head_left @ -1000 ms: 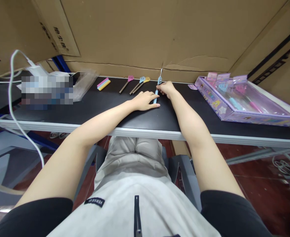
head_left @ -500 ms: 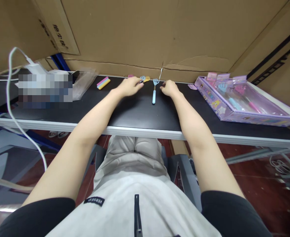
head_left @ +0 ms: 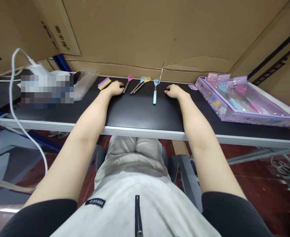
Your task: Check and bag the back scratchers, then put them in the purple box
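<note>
My left hand rests on the black tabletop with loosely bent fingers and nothing visible in it. It lies between a bundle of pink, blue and yellow handle sleeves and a pink-headed back scratcher with a bare metal rod. Beside that lie a blue-headed back scratcher and a yellow-headed one, also with bare rods. A light-blue back scratcher with its handle fitted lies nearer the middle. To its right, my right hand rests on the table, fingers slightly curled and apart, holding nothing.
A purple display box with packaged back scratchers stands at the right. On the left are a clear plastic bag, a blurred-out object and a white cable. Cardboard walls close off the back.
My left hand has moved left, off the blue and yellow scratchers, uncovering their rods and the pink one. My right hand has shifted slightly right. The light-blue scratcher stays put.
</note>
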{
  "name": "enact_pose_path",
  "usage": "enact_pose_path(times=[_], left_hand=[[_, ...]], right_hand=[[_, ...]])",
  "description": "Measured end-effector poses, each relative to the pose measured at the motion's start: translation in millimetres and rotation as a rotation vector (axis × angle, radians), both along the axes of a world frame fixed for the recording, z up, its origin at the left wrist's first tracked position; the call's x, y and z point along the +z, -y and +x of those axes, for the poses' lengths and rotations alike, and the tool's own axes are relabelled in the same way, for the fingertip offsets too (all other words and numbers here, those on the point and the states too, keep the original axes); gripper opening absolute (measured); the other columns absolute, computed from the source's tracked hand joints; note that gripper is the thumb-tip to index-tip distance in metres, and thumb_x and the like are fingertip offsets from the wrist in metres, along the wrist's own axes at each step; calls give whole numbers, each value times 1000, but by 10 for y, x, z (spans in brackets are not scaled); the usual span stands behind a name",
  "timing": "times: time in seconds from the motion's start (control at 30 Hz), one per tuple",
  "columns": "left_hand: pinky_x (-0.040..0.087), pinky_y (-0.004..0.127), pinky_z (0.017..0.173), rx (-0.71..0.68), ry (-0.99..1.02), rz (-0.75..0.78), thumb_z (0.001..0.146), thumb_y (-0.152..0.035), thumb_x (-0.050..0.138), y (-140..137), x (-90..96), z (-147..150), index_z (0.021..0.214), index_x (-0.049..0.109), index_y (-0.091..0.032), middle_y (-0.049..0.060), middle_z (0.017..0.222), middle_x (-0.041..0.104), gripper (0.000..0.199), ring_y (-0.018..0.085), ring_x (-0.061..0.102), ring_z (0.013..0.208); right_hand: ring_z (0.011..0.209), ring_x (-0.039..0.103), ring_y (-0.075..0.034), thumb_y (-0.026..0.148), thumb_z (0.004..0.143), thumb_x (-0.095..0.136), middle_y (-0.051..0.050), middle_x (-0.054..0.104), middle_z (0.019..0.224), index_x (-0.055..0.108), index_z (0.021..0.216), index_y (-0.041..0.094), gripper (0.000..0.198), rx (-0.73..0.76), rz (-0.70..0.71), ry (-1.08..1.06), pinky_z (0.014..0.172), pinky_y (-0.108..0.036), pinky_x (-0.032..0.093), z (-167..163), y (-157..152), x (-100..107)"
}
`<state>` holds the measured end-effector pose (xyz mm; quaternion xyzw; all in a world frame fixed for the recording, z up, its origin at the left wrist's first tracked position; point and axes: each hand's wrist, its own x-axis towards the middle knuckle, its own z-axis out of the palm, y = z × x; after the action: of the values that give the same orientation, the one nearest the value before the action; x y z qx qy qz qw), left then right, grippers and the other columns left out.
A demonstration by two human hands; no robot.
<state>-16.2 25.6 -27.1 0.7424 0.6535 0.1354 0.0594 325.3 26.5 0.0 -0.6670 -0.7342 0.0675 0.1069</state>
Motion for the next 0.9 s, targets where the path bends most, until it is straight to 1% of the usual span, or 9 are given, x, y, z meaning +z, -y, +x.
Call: enact_pose_path(times=[0.17, 0.3, 0.43, 0.5, 0.57, 0.67, 0.77, 0.83, 0.9], left_hand=[[43, 38, 128, -10, 3, 6, 94, -29, 50, -39, -37, -30, 152, 68, -11, 15, 160, 65, 64, 29, 60, 149], [44, 39, 128, -10, -10, 13, 96, -28, 50, -26, -32, -25, 154, 67, -9, 17, 161, 64, 63, 30, 60, 149], [47, 37, 125, -15, -9, -7, 94, -26, 53, 2, 10, -22, 150, 71, -14, 13, 157, 68, 61, 31, 63, 146], [47, 38, 125, 3, 11, 1, 92, -27, 55, 23, 51, -24, 149, 71, -15, 14, 156, 69, 61, 32, 63, 146], [45, 42, 126, 58, 37, 44, 92, -30, 56, 53, 112, -26, 151, 69, -16, 15, 158, 67, 62, 32, 59, 149], [39, 47, 129, 215, 115, 150, 96, -44, 55, 116, 239, -50, 154, 63, -17, 16, 163, 61, 65, 35, 52, 155], [29, 57, 128, 377, 204, 224, 101, -61, 47, 183, 377, -166, 159, 53, -8, 18, 168, 53, 79, 39, 44, 157], [22, 62, 127, 474, 216, 209, 100, -73, 42, 218, 455, -324, 160, 45, -2, 19, 172, 48, 93, 40, 38, 158], [16, 68, 129, 487, 161, 140, 96, -80, 43, 250, 516, -530, 161, 36, 2, 22, 177, 37, 105, 45, 29, 161]], right_hand=[[151, 59, -34, 17, 106, 62, -21, 66, 155, 73, 146, 6, 43, 20, -20, 66, 130, -43, 43, -16, 25, 10], [151, 60, -32, 18, 106, 64, -19, 66, 155, 73, 146, 8, 43, 18, -8, 66, 130, -41, 44, -9, 17, 3], [149, 61, -33, 20, 105, 66, -19, 68, 153, 75, 144, 10, 42, 19, -2, 61, 129, -41, 46, -2, 1, -6], [150, 61, -33, 19, 106, 63, -19, 67, 154, 74, 146, 9, 43, 26, -7, 80, 129, -42, 45, -8, 8, -3], [152, 59, -34, 19, 107, 61, -21, 65, 156, 71, 148, 5, 44, 30, -15, 95, 130, -42, 44, -18, 20, 2], [153, 58, -34, 19, 108, 60, -21, 63, 158, 70, 150, 4, 46, 29, -21, 103, 130, -41, 44, -26, 29, 1], [152, 59, -32, 20, 108, 60, -18, 66, 156, 71, 149, 8, 44, 31, -11, 113, 130, -41, 44, -23, 28, -3], [151, 60, -32, 21, 108, 60, -17, 67, 155, 72, 148, 10, 43, 30, -11, 116, 130, -41, 45, -20, 31, 1], [152, 59, -32, 21, 108, 60, -17, 67, 155, 73, 147, 10, 43, 24, -21, 108, 130, -41, 44, -23, 41, 10]])
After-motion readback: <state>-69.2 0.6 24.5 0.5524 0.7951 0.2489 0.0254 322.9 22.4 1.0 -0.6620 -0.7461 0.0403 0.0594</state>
